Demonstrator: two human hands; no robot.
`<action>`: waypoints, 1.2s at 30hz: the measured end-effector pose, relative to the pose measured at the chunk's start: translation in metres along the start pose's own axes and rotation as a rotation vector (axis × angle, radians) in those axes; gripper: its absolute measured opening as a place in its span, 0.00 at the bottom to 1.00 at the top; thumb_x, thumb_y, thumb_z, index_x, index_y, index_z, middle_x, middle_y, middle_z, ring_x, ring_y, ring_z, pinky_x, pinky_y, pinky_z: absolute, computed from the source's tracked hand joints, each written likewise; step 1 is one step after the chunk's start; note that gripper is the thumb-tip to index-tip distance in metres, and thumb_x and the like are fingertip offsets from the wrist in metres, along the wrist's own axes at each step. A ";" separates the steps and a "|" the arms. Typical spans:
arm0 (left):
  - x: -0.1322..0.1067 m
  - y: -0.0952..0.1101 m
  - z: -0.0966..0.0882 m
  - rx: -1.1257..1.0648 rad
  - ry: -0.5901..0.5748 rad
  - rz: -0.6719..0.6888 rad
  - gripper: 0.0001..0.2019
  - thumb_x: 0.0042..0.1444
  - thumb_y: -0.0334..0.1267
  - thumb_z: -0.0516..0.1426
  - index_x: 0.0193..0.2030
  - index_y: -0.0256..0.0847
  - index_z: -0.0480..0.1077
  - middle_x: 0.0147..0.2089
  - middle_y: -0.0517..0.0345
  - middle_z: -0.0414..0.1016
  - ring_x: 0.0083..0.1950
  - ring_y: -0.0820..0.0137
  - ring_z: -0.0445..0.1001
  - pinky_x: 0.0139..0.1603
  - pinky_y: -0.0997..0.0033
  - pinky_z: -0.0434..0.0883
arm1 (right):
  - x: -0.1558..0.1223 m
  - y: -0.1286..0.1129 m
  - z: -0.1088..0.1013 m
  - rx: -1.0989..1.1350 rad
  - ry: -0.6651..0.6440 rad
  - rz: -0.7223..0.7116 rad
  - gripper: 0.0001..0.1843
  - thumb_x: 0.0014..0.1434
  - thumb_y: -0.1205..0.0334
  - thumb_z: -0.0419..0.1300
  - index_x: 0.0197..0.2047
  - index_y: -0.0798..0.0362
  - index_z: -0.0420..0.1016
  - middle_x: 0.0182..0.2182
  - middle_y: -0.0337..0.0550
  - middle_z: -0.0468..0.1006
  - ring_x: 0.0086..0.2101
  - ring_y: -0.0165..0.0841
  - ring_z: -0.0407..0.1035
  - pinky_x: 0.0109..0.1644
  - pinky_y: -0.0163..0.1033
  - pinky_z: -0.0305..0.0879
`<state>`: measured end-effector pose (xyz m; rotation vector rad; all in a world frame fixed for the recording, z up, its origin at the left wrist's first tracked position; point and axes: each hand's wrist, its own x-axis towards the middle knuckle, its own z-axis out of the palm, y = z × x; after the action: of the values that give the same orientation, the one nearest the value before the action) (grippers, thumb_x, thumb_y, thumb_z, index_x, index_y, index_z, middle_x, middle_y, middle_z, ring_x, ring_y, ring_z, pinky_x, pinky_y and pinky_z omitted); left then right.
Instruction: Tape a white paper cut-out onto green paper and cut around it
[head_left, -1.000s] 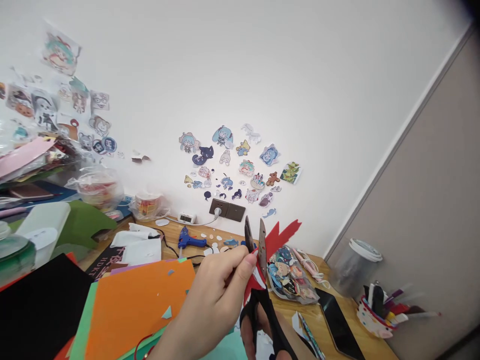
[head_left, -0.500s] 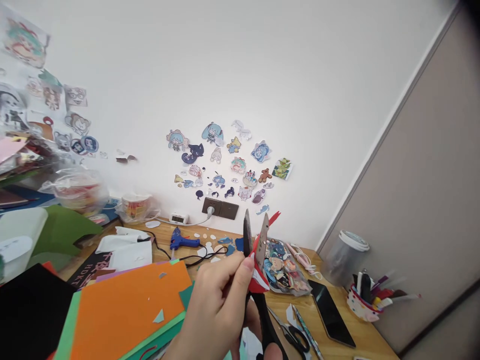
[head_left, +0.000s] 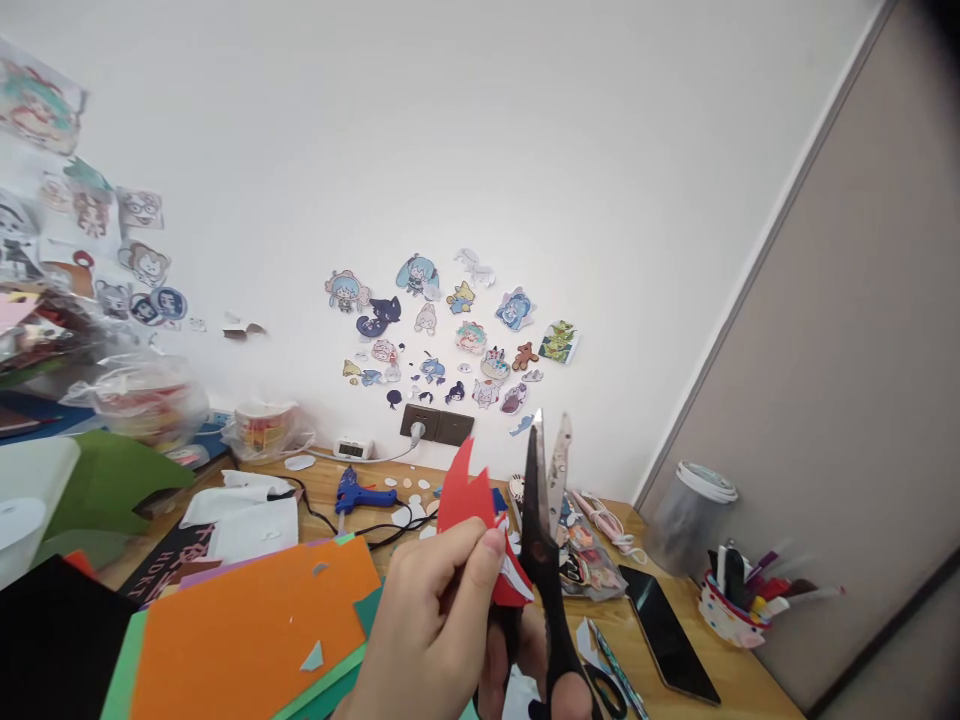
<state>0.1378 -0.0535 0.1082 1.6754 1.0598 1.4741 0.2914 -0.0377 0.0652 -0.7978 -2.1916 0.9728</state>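
My left hand [head_left: 435, 605] pinches a piece of red paper [head_left: 466, 490] between thumb and fingers. Its upper edge is jagged, and a white patch shows along its lower right part. Just right of the paper, my right hand [head_left: 534, 655] grips the black handles of a pair of scissors [head_left: 545, 540], partly hidden behind my left hand. The blades point up and stand slightly apart, close beside the paper's right side. Whether the blades touch the paper I cannot tell.
Orange sheets [head_left: 255, 630] lie at the left. Behind are a blue glue gun [head_left: 364, 495] and paper scraps. On the right are a second pair of scissors [head_left: 606, 690], a black tablet [head_left: 667, 635], a pen holder [head_left: 731, 605] and a lidded bin [head_left: 690, 515]. Stickers cover the wall.
The scissors have moved right, off the red paper that was between their blades. The red paper has turned and now shows a broader face above my left hand. The view has shifted slightly.
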 end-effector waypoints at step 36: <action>0.026 -0.025 -0.017 -0.030 -0.422 -0.151 0.16 0.60 0.47 0.49 0.27 0.39 0.61 0.21 0.67 0.51 0.23 0.76 0.51 0.23 0.74 0.50 | 0.017 0.013 0.003 0.355 0.668 -0.171 0.10 0.57 0.63 0.60 0.33 0.50 0.58 0.27 0.34 0.68 0.32 0.27 0.64 0.38 0.32 0.60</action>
<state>0.1185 -0.0192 0.1008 1.7419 0.9008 0.9767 0.2825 -0.0195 0.0577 -0.6335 -1.4379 0.8226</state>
